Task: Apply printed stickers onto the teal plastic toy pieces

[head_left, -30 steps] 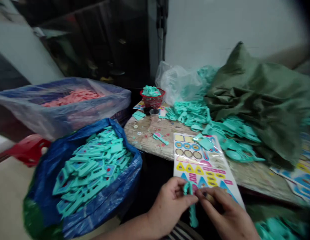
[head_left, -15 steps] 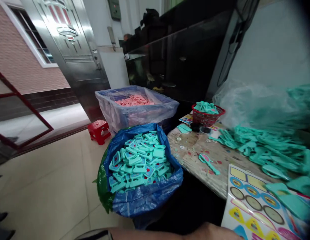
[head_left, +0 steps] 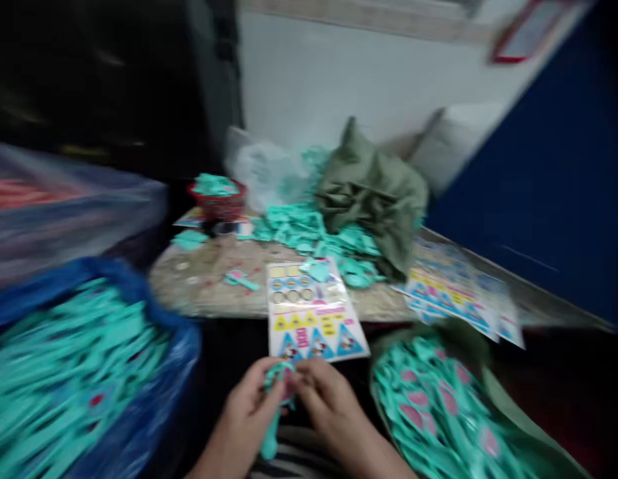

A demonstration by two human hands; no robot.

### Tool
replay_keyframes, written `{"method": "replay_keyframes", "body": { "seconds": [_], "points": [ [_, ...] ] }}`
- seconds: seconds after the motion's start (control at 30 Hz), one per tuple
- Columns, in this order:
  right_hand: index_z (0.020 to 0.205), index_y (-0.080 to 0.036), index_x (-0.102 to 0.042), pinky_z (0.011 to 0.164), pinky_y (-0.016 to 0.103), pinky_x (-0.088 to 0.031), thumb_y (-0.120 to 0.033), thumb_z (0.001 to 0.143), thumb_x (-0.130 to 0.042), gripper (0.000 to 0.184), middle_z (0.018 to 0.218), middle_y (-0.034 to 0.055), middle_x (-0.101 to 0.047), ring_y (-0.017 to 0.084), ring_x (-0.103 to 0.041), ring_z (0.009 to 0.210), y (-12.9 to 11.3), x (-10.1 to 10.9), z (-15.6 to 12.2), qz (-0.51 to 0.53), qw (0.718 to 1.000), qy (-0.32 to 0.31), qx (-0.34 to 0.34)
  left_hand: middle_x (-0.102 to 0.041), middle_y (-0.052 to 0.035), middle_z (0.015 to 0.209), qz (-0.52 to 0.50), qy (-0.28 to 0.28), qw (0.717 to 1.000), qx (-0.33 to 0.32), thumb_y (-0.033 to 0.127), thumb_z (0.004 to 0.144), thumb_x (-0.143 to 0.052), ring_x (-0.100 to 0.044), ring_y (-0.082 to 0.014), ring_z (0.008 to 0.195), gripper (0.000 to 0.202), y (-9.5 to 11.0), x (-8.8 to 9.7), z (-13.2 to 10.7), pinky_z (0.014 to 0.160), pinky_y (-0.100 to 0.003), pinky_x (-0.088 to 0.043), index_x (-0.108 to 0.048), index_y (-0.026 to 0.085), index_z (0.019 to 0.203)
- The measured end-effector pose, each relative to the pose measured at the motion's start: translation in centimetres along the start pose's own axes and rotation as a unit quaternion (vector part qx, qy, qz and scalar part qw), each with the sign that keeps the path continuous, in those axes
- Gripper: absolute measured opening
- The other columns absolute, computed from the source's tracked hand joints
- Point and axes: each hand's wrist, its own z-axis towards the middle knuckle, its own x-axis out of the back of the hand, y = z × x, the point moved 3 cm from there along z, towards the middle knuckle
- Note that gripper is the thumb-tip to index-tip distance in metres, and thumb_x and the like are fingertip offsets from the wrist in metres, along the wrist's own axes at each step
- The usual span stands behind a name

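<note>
Low in the middle of the view, my left hand [head_left: 246, 409] grips a teal plastic toy [head_left: 271, 432] with a rounded head and a straight handle pointing down. A pink sticker [head_left: 289, 384] shows on its head. My right hand [head_left: 328, 399] is closed at the head's right edge, thumb and fingers pressed together over it; blur hides its fingertips. Just beyond both hands lies a sticker sheet [head_left: 309, 313] with yellow, blue and pink shapes, overhanging the table edge. Another teal toy with a pink face [head_left: 240, 279] rests on the worn tabletop [head_left: 189, 296].
Left stands a blue-lined bag [head_left: 183, 346] full of teal pieces, with a plastic-lined bin [head_left: 99, 219] behind. To the right is a green sack [head_left: 518, 412] of pink-faced toys. On the table are a red basket [head_left: 221, 206], a teal heap [head_left: 293, 226], a cloth bag [head_left: 373, 193] and sheets [head_left: 453, 286].
My view has swung right and down toward the table, with blur. Before, only one forearm and hand showed at the bottom edge; now both hands are together on a teal toy.
</note>
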Motion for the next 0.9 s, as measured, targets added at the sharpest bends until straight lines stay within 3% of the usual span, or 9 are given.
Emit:
{"method": "replay_keyframes", "body": {
  "seconds": [0.07, 0.17, 0.33, 0.47, 0.57, 0.67, 0.8, 0.87, 0.9],
  "points": [
    [0.079, -0.019, -0.059, 0.057, 0.021, -0.04, -0.036, 0.079, -0.056, 0.017, 0.066, -0.0033, -0.05, 0.01, -0.046, 0.061, -0.1, -0.3, 0.5, 0.028, 0.999, 0.008, -0.021, -0.069, -0.0042, 0.101, 0.028, 0.002, 0.999, 0.018, 0.051, 0.07, -0.063, -0.063, -0.0221, 0.096, 0.046, 0.0, 0.3, 0.8, 0.081, -0.025, -0.052, -0.058, 0.02, 0.104],
    [0.069, -0.019, -0.054, 0.051, 0.019, -0.032, -0.031, 0.078, -0.057, 0.016, 0.06, -0.0063, -0.04, 0.008, -0.037, 0.056, -0.2, -0.1, 0.4, 0.073, 0.996, 0.029, -0.037, -0.067, -0.0044, 0.11, 0.064, -0.022, 0.997, 0.037, 0.057, 0.066, -0.064, -0.057, -0.0256, 0.109, 0.057, 0.1, 0.2, 1.2, 0.089, -0.026, -0.05, -0.057, 0.021, 0.108],
    [0.066, -0.02, -0.049, 0.064, 0.022, -0.037, -0.027, 0.08, -0.057, 0.017, 0.07, -0.0039, -0.045, 0.011, -0.043, 0.069, -0.4, 1.8, -0.6, 0.074, 0.993, 0.096, 0.003, -0.063, -0.0038, 0.12, 0.041, -0.055, 0.996, 0.05, 0.059, 0.066, -0.064, -0.053, -0.0251, 0.117, 0.061, 0.2, -0.6, 0.8, 0.101, -0.028, -0.041, -0.056, 0.021, 0.115],
    [0.075, -0.02, -0.052, 0.069, 0.023, -0.039, -0.031, 0.086, -0.048, 0.016, 0.072, -0.0037, -0.049, 0.011, -0.045, 0.07, 0.2, 4.3, -1.2, 0.135, 0.985, 0.11, -0.011, -0.064, -0.0064, 0.12, -0.018, -0.084, 0.994, 0.066, 0.06, 0.069, -0.061, -0.057, -0.0228, 0.113, 0.069, -0.2, -1.1, 0.7, 0.098, -0.03, -0.045, -0.048, 0.02, 0.124],
    [0.081, -0.021, -0.056, 0.066, 0.022, -0.04, -0.039, 0.088, -0.047, 0.021, 0.077, -0.0027, -0.053, 0.011, -0.047, 0.071, 1.2, 6.4, -2.3, 0.156, 0.977, 0.14, -0.042, -0.069, -0.0065, 0.11, 0.002, -0.077, 0.996, 0.042, 0.056, 0.074, -0.058, -0.062, -0.0217, 0.103, 0.056, 0.3, -1.0, 0.6, 0.093, -0.03, -0.048, -0.054, 0.02, 0.117],
    [0.089, -0.021, -0.06, 0.055, 0.02, -0.038, -0.045, 0.086, -0.049, 0.026, 0.077, -0.0011, -0.056, 0.012, -0.048, 0.067, 2.4, 8.7, -3.9, 0.127, 0.971, 0.178, -0.095, -0.073, -0.0036, 0.089, 0.023, -0.118, 0.993, -0.022, 0.049, 0.077, -0.058, -0.067, -0.0196, 0.086, 0.036, 2.8, -1.7, 0.1, 0.081, -0.027, -0.053, -0.067, 0.023, 0.1],
    [0.089, -0.021, -0.059, 0.046, 0.019, -0.031, -0.05, 0.081, -0.053, 0.031, 0.063, -0.0045, -0.049, 0.01, -0.042, 0.053, 3.6, 12.2, -6.2, 0.091, 0.954, 0.239, -0.16, -0.072, -0.0021, 0.07, 0.006, -0.296, 0.946, -0.134, 0.05, 0.072, -0.064, -0.066, -0.0172, 0.066, 0.027, 9.5, -4.4, -1.9, 0.064, -0.025, -0.053, -0.075, 0.027, 0.081],
    [0.082, -0.02, -0.059, 0.047, 0.02, -0.034, -0.05, 0.08, -0.054, 0.03, 0.058, -0.0051, -0.048, 0.01, -0.042, 0.051, 4.2, 14.1, -7.3, 0.056, 0.945, 0.281, -0.157, -0.071, -0.0028, 0.061, -0.015, -0.329, 0.937, -0.12, 0.056, 0.063, -0.068, -0.065, -0.0185, 0.06, 0.031, 12.3, -4.7, -2.8, 0.059, -0.028, -0.052, -0.075, 0.027, 0.065],
    [0.078, -0.02, -0.061, 0.049, 0.022, -0.037, -0.05, 0.08, -0.055, 0.031, 0.057, -0.0043, -0.049, 0.011, -0.045, 0.051, 4.5, 15.2, -7.9, 0.019, 0.936, 0.32, -0.142, -0.069, -0.0032, 0.055, -0.001, -0.314, 0.945, -0.086, 0.058, 0.055, -0.072, -0.065, -0.0198, 0.056, 0.032, 13.0, -4.2, -3.0, 0.056, -0.029, -0.051, -0.073, 0.026, 0.056]
  ]
}}
